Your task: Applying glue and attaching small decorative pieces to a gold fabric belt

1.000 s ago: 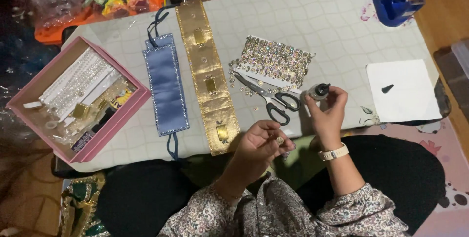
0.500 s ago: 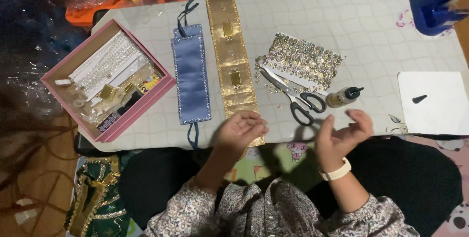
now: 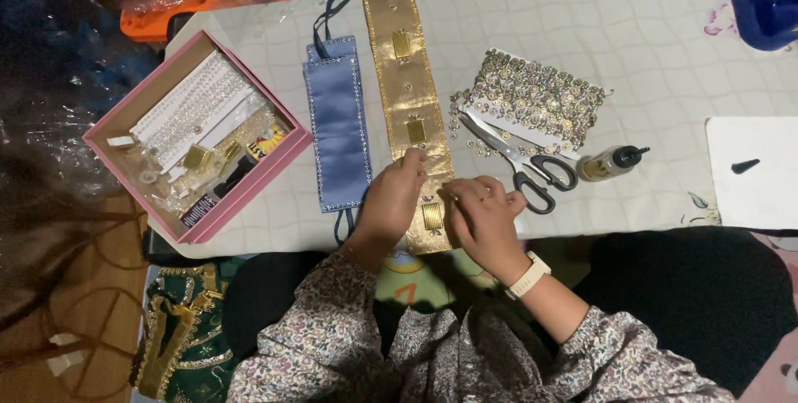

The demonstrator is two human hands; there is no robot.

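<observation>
Where the table's near edge meets the person's lap, the gold fabric strip [image 3: 409,104] lies lengthwise, its near end under both hands. Left hand [image 3: 394,195]: fingers together, pressed flat on the strip's left edge. Right hand [image 3: 485,213]: fingers curled together beside a rectangular gold ornament [image 3: 432,216]. Adjacent: blue satin strip [image 3: 337,125], scissors [image 3: 519,164], small glue bottle [image 3: 611,162], sequin trim [image 3: 536,97], pink box [image 3: 195,133].
</observation>
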